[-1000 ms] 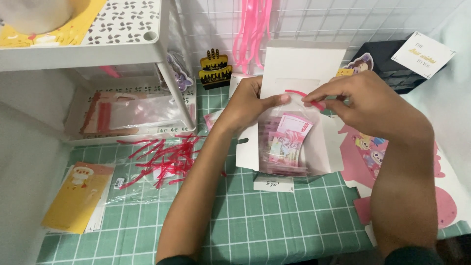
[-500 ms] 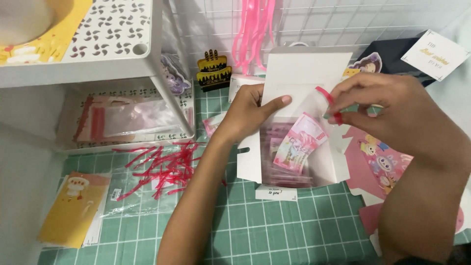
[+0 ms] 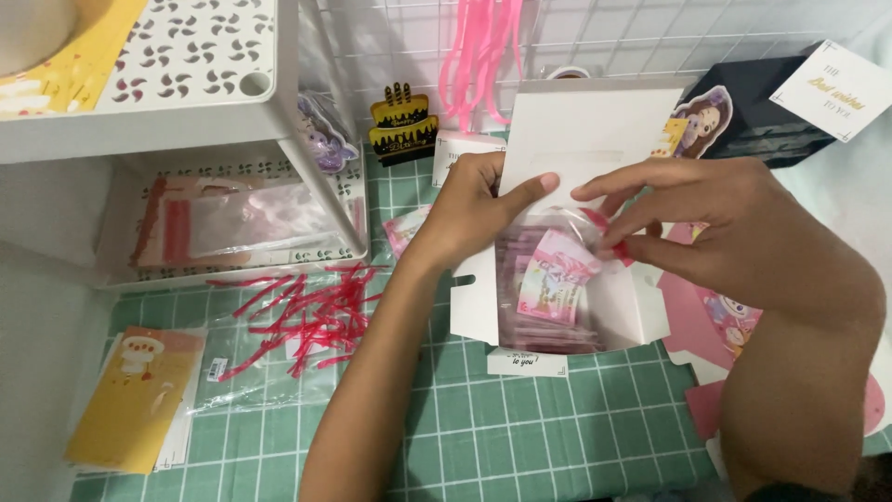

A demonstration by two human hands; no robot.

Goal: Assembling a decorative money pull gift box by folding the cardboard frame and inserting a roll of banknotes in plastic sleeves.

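Note:
An open white cardboard box point(image 3: 641, 311) sits on the green grid mat, its lid point(image 3: 595, 125) standing up at the back. Inside lies a clear plastic bag of pink printed packets point(image 3: 548, 284). My left hand point(image 3: 478, 214) grips the bag's top edge at the left side of the box, thumb stretched across the lid. My right hand point(image 3: 725, 232) pinches the bag's top right corner, where a red twist tie point(image 3: 621, 246) shows between the fingertips. Both forearms reach in from the bottom of the view.
A pile of red twist ties point(image 3: 302, 316) lies on a clear sleeve left of the box. Yellow cards point(image 3: 135, 395) sit at the bottom left. A white perforated shelf point(image 3: 200, 84) stands at the left. Pink ribbons point(image 3: 478, 56) hang on a wire grid. Pink sticker sheets point(image 3: 720, 321) lie right.
My hands have lifted and gathered the bag's top higher inside the box. My right hand has shifted from above the bag to its right corner. The view has drifted slightly.

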